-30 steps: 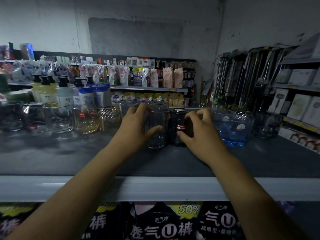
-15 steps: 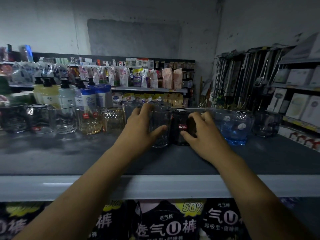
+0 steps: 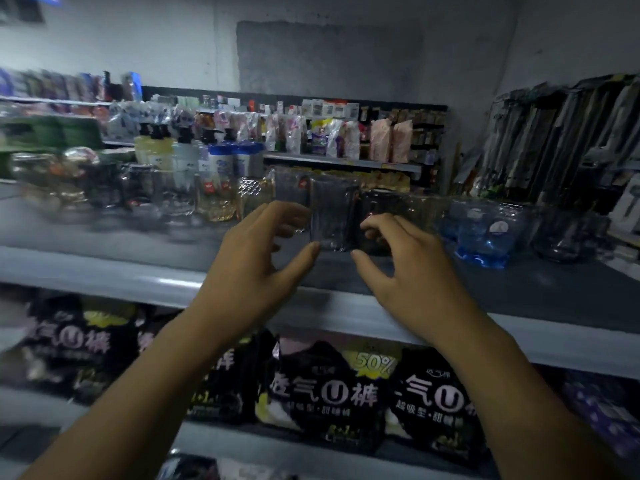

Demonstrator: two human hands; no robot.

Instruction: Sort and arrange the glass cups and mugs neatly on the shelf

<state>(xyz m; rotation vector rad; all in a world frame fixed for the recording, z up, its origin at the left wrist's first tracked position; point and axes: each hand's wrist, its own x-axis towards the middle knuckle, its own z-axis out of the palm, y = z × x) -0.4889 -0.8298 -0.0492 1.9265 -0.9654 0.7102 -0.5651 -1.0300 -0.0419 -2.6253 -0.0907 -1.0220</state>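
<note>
A row of glass cups stands along the back of the dark shelf (image 3: 540, 292). At its middle are a clear ribbed tumbler (image 3: 333, 213) and, touching it on the right, a dark glass (image 3: 381, 204). My left hand (image 3: 263, 254) hovers just in front of the tumbler with loosely curled fingers, its thumb tip near the tumbler's base. In front of the dark glass, my right hand (image 3: 403, 265) is curled the same way. Neither hand holds anything. The picture is blurred by motion.
Left of the tumbler stand an amber glass (image 3: 215, 202) and several clear glasses (image 3: 173, 199). Right of the dark glass are blue glass mugs (image 3: 483, 233) and a smoky cup (image 3: 561, 237). Black packages (image 3: 325, 393) fill the shelf below. Soap bottles (image 3: 156, 150) stand behind.
Both hands have let go of the tumbler and the dark glass and drawn back toward me. The camera has shifted and tilted down, so more of the lower shelf shows.
</note>
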